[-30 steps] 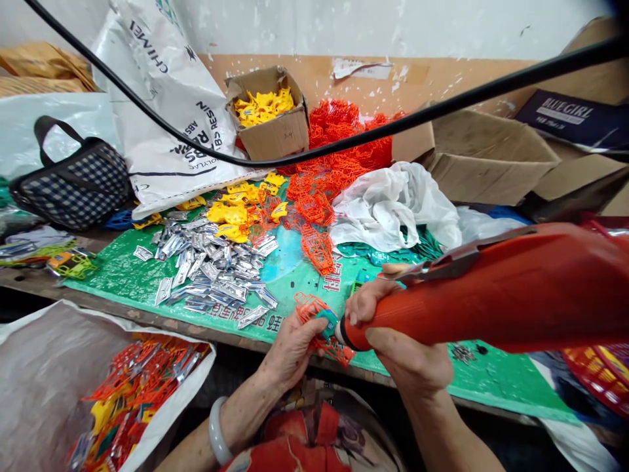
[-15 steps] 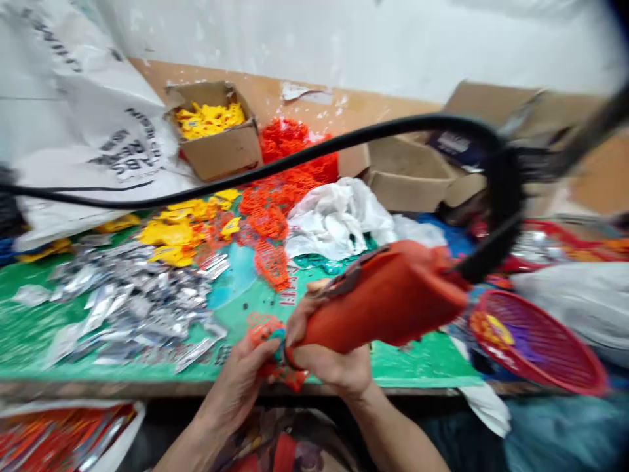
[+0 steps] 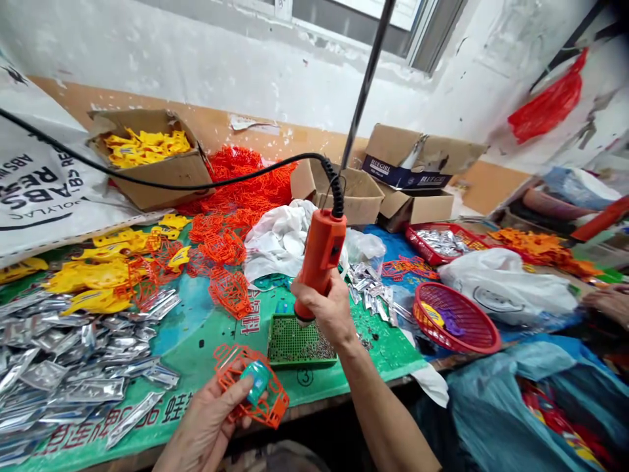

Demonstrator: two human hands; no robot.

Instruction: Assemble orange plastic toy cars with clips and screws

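Note:
My left hand (image 3: 213, 410) pinches an orange plastic frame (image 3: 272, 410) with a teal translucent piece (image 3: 257, 381) pressed against it under my thumb. My right hand (image 3: 330, 307) is wrapped round an orange electric screwdriver (image 3: 323, 249), held upright with its black cord rising from the top. The tool's lower end is over a green perforated tray (image 3: 282, 351) that holds many small screws. Whether the bit touches the screws cannot be made out. More orange frames (image 3: 229, 292) lie behind my left hand.
Silvery parts (image 3: 73, 380) and yellow parts (image 3: 93, 278) lie at left. A yellow-filled carton (image 3: 162, 177), white bag (image 3: 275, 236) and open carton (image 3: 361, 200) stand behind. A red basket (image 3: 474, 337) is at right. Another person's hand (image 3: 609, 305) shows at the far right.
The screwdriver has gone from lying tilted by my left hand to standing upright over the screw tray. My hands have moved apart, and the view has shifted to the right.

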